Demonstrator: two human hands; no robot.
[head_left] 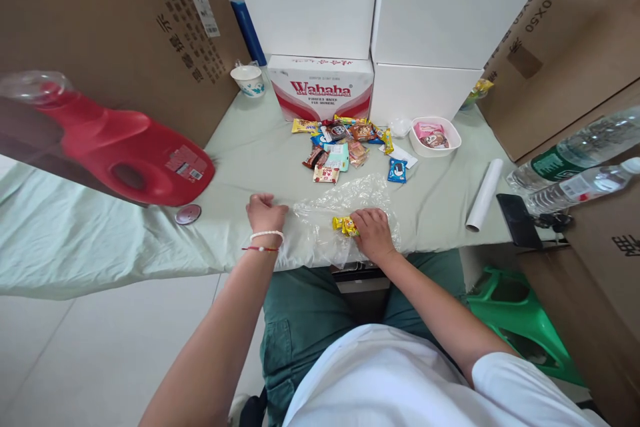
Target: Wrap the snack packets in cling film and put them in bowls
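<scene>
The right hand (pixel 374 233) pinched yellow packets (pixel 345 225) over plastic film (pixel 367 192) — loose wrinkles might have snagged them; the left hand (pixel 266 213) curled, grip unclear.

The right fingers (pixel 368 217) partly hide yellow packaging (pixel 342 224).

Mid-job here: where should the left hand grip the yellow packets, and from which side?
The yellow packets are probably best pinched at their left end, coming from the left: that end sticks out uncovered, while the right hand covers the right end.
</scene>
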